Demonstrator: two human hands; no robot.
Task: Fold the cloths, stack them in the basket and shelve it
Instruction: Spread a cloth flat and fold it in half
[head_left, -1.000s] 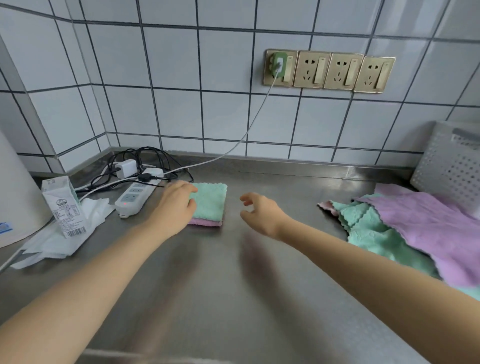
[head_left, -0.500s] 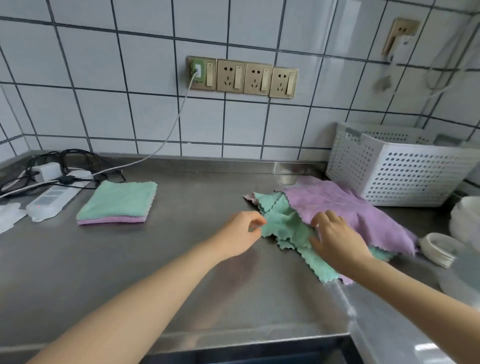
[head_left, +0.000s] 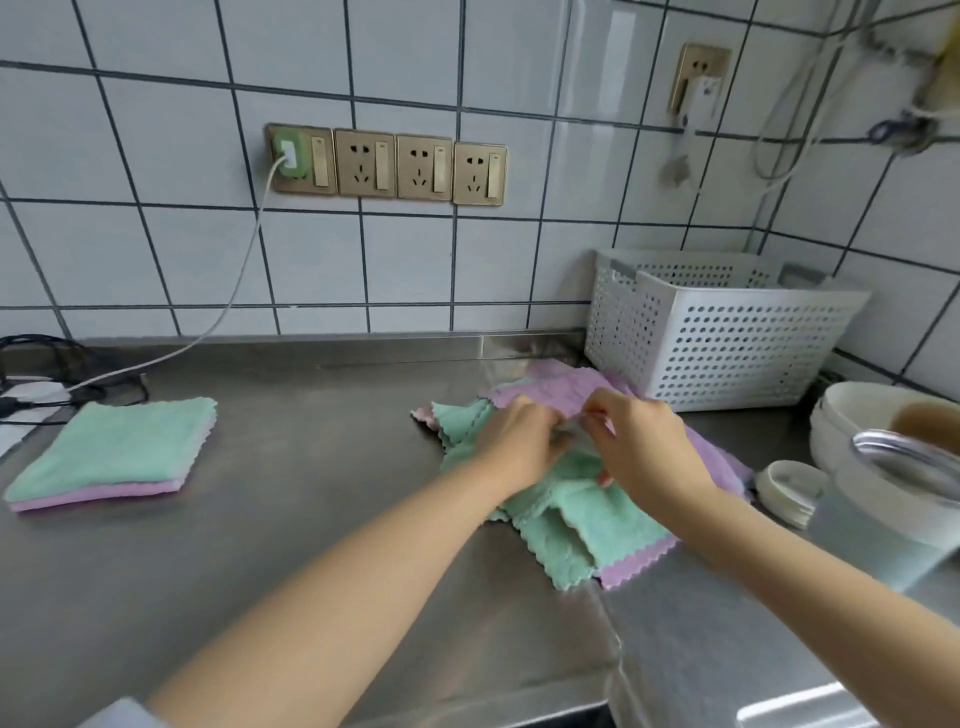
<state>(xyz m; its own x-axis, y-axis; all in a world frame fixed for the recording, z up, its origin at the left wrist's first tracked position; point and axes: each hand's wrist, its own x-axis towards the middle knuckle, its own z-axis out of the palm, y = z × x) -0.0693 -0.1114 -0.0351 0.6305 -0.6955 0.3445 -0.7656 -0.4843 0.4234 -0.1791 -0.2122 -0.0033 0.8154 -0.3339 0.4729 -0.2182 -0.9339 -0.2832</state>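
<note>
Head view — both hands (head_left: 519, 441) (head_left: 644, 447) pinch the unfolded cloths (head_left: 582, 514).

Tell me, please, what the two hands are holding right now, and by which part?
Both the left hand and right hand pinch the top cloth of the unfolded pile near its upper edge; the exact spot is blurred.

A kitchen: a stainless steel counter (head_left: 270, 519) runs along a white tiled wall (head_left: 156, 249) with a row of wall sockets (head_left: 387, 167). At the right stand stacked white bowls (head_left: 857, 415) and a perforated plastic basket (head_left: 727, 338).
</note>
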